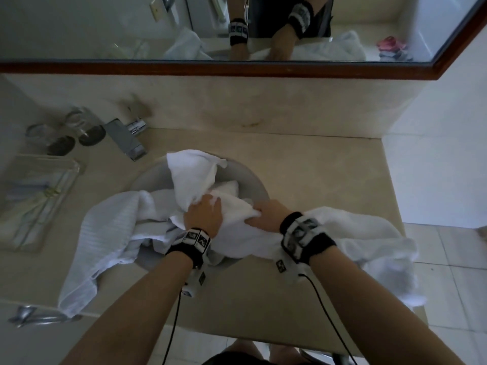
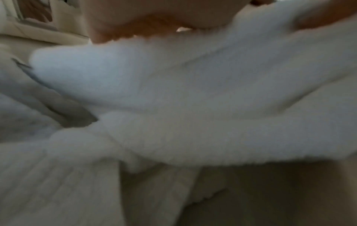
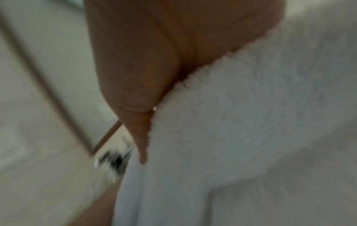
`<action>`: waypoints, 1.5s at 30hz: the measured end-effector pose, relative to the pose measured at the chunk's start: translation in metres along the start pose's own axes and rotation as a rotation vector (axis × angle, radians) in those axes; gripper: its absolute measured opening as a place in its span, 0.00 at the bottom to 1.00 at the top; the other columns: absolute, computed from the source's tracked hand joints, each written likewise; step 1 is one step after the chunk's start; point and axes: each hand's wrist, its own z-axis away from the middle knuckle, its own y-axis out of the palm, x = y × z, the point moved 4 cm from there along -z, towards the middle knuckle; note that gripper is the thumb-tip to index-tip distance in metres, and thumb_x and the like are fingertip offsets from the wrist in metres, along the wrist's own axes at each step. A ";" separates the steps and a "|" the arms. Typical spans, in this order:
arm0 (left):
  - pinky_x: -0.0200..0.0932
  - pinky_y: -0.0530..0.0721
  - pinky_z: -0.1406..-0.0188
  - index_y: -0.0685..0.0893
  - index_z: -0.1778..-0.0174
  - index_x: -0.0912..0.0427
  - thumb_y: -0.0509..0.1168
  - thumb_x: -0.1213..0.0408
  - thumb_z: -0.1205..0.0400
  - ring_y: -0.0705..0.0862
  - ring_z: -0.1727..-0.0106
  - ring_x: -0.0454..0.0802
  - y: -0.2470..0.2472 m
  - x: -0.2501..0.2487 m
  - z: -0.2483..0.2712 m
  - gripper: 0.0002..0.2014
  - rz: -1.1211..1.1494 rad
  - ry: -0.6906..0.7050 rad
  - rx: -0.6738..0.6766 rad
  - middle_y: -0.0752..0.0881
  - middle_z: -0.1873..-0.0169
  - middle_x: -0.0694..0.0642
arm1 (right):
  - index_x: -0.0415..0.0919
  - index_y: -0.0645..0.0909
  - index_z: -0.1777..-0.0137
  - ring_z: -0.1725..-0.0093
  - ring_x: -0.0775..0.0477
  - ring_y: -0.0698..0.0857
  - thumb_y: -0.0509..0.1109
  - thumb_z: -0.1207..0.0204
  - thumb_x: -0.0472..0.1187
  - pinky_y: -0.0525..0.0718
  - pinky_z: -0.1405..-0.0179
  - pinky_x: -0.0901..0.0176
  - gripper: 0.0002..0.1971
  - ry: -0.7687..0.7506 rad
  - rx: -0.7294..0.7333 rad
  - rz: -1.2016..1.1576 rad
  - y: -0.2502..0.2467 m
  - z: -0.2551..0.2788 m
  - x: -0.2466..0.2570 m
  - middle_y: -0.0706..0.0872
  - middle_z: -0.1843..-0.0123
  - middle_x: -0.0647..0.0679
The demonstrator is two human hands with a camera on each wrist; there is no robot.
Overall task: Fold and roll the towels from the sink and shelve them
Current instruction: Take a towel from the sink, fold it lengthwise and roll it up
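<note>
Head: left hand [image 1: 204, 216], right hand [image 1: 266, 216] clutch towel [image 1: 235, 208] over sink [image 1: 149, 176].

A bathroom: sink [image 1: 147, 177], faucet [image 1: 123, 139], wall mirror [image 1: 105, 27], stone counter [image 1: 303, 175].

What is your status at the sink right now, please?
Left hand and right hand both gripping a white towel over the sink. Bunched, not folded yet. Ribbed towel draped beside it, off the counter edge.
</note>
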 end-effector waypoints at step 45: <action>0.47 0.80 0.49 0.81 0.46 0.55 0.62 0.57 0.19 0.83 0.46 0.58 0.050 -0.143 -0.031 0.09 -0.068 0.143 0.203 0.86 0.48 0.54 | 0.44 0.58 0.18 0.25 0.35 0.70 0.63 0.19 0.49 0.70 0.27 0.44 0.31 0.444 -0.648 -0.183 -0.119 0.014 -0.180 0.71 0.22 0.41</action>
